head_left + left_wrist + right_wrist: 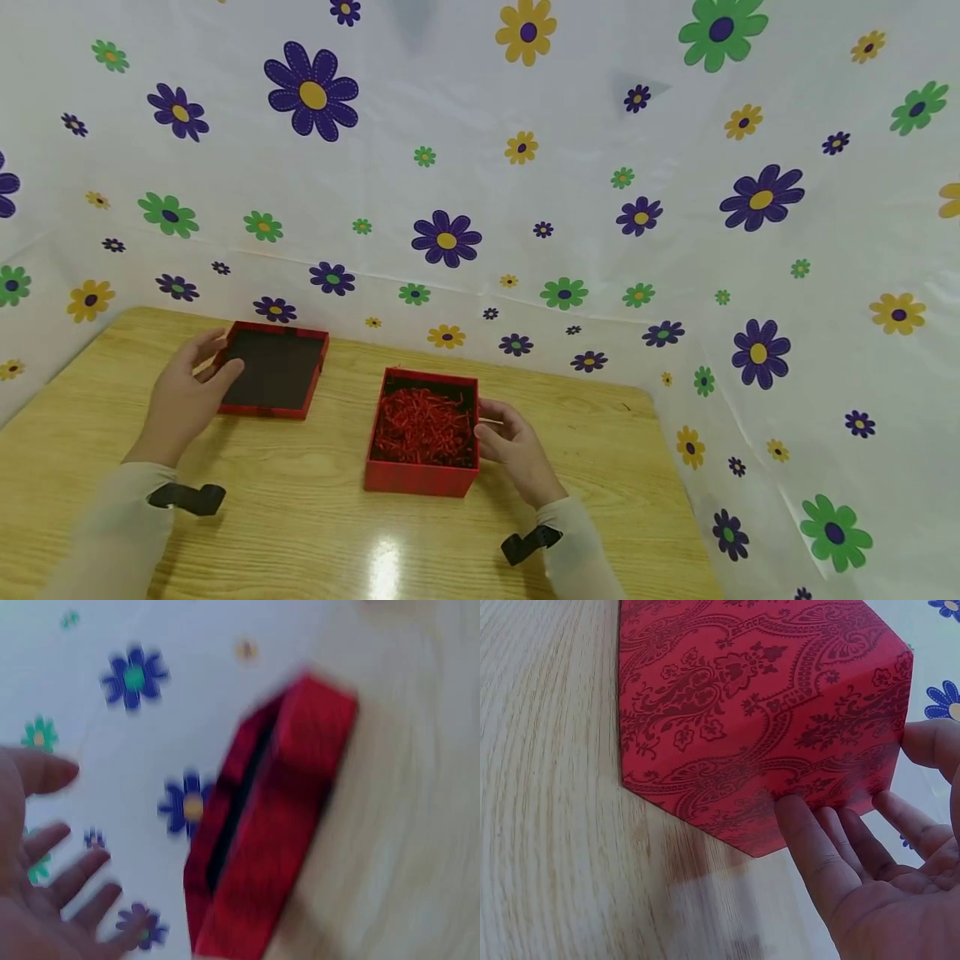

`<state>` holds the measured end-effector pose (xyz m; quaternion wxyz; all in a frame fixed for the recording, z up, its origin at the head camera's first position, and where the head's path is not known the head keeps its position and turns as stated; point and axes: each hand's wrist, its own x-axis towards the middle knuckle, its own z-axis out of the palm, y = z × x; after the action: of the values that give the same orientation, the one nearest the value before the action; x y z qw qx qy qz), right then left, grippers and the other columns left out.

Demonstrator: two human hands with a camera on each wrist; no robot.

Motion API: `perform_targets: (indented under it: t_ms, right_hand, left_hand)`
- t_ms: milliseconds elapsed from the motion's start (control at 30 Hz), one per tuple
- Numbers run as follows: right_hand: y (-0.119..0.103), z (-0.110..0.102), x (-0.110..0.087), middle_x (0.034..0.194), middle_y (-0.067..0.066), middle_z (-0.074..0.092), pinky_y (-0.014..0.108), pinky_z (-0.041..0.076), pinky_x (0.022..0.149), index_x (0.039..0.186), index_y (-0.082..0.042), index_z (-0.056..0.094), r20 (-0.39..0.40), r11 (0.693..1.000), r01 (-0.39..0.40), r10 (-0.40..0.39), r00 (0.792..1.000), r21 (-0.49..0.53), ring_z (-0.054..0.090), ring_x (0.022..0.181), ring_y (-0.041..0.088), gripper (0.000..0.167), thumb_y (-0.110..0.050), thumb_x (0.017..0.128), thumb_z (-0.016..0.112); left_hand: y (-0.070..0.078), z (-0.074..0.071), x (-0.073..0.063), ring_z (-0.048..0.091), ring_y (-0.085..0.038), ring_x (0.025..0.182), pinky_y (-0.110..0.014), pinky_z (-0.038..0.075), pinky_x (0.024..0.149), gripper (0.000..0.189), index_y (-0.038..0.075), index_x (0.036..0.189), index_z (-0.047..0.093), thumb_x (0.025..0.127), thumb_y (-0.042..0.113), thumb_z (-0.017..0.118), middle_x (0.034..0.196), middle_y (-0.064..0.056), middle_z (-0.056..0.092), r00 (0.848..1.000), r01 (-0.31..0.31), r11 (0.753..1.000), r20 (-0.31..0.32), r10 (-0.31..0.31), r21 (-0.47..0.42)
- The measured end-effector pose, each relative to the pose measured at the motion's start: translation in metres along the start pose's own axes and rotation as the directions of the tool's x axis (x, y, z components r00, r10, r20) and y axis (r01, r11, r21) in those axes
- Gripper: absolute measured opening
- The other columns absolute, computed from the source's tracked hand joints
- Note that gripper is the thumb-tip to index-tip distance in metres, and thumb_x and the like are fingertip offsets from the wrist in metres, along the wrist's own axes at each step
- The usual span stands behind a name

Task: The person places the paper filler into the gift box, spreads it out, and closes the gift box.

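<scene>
A red patterned box (422, 477) stands on the table, its top uncovered. Red shredded paper (423, 423) fills it. At its right wall is my right hand (517, 450); in the right wrist view the fingertips (795, 814) touch the outer side, fingers fairly straight. To the left lies a red lid (272, 371), its black inside facing up. My left hand (186, 387) is beside the lid's left edge. The left wrist view, somewhat blurred, shows that hand's fingers spread and apart from the lid (270, 832), holding nothing.
A light wood table (300, 517) carries both box parts. White sheeting (480, 192) printed with flowers stands behind the table and along its sides. Each wrist wears a black strap (187, 497).
</scene>
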<state>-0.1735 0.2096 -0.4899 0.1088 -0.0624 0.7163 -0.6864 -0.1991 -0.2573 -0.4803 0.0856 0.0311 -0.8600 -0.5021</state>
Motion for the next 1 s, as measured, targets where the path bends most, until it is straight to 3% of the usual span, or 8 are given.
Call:
perform_targets:
  t_ms: [67,133,300,500,767,1000]
  right_hand:
    - [0.001,0.000,0.000,0.147,0.019,0.054,0.035,0.059,0.091,0.150,-0.007,0.050,-0.002,1.000,-0.001,0.001,1.000,0.000,0.057,0.129,0.031,0.050,-0.019,0.103,0.066]
    - [0.001,0.000,-0.001,0.147,0.019,0.054,0.035,0.059,0.092,0.150,-0.007,0.051,-0.003,1.000,-0.003,0.003,1.000,0.004,0.056,0.130,0.032,0.050,-0.019,0.103,0.066]
    - [0.002,0.000,-0.001,0.146,0.019,0.054,0.035,0.059,0.092,0.149,-0.007,0.051,-0.015,1.000,-0.002,0.003,1.000,0.006,0.056,0.130,0.032,0.050,-0.020,0.103,0.067]
    - [0.001,0.001,-0.001,0.146,0.020,0.054,0.039,0.059,0.093,0.149,-0.006,0.052,-0.017,1.000,-0.003,0.003,1.000,0.014,0.058,0.128,0.031,0.050,-0.020,0.103,0.066]
    - [-0.002,0.005,-0.005,0.144,0.021,0.057,0.044,0.060,0.091,0.147,-0.004,0.054,-0.051,1.000,-0.016,0.016,0.999,-0.002,0.062,0.124,0.033,0.049,-0.022,0.104,0.066]
    - [0.001,0.007,-0.006,0.141,0.022,0.057,0.045,0.059,0.093,0.144,0.001,0.054,-0.070,0.999,-0.042,0.042,0.997,0.005,0.063,0.121,0.029,0.051,-0.027,0.103,0.067]
  left_hand:
    - [-0.014,-0.011,0.003,0.032,-0.055,0.144,-0.064,0.036,0.113,0.076,0.007,0.164,0.023,0.107,0.045,0.053,0.160,-0.032,0.033,0.998,0.065,0.997,-0.029,-0.064,0.051]
    - [-0.027,-0.021,0.005,0.033,-0.059,0.141,-0.073,0.037,0.105,0.077,0.004,0.164,0.019,0.107,0.044,0.051,0.158,-0.038,0.031,0.993,0.119,0.988,-0.015,-0.118,0.097]
    - [-0.044,-0.035,0.010,0.043,-0.061,0.130,-0.069,0.047,0.095,0.081,-0.001,0.163,0.014,0.108,0.046,0.048,0.150,-0.044,0.034,0.978,0.163,0.974,0.108,-0.181,0.155]
    - [-0.055,-0.037,0.017,0.045,-0.061,0.126,-0.074,0.039,0.098,0.079,-0.004,0.162,0.016,0.108,0.046,0.046,0.148,-0.045,0.035,0.955,0.177,0.962,0.201,-0.219,0.209]
    - [-0.059,-0.032,0.016,0.042,-0.061,0.131,-0.074,0.037,0.102,0.072,-0.003,0.162,0.020,0.109,0.035,0.050,0.148,-0.043,0.038,0.949,0.173,0.965,0.228,-0.218,0.198]
    - [-0.056,-0.030,0.013,0.045,-0.057,0.126,-0.071,0.038,0.100,0.062,-0.007,0.156,0.033,0.109,0.029,0.047,0.142,-0.041,0.047,0.954,0.195,0.956,0.184,-0.237,0.218]
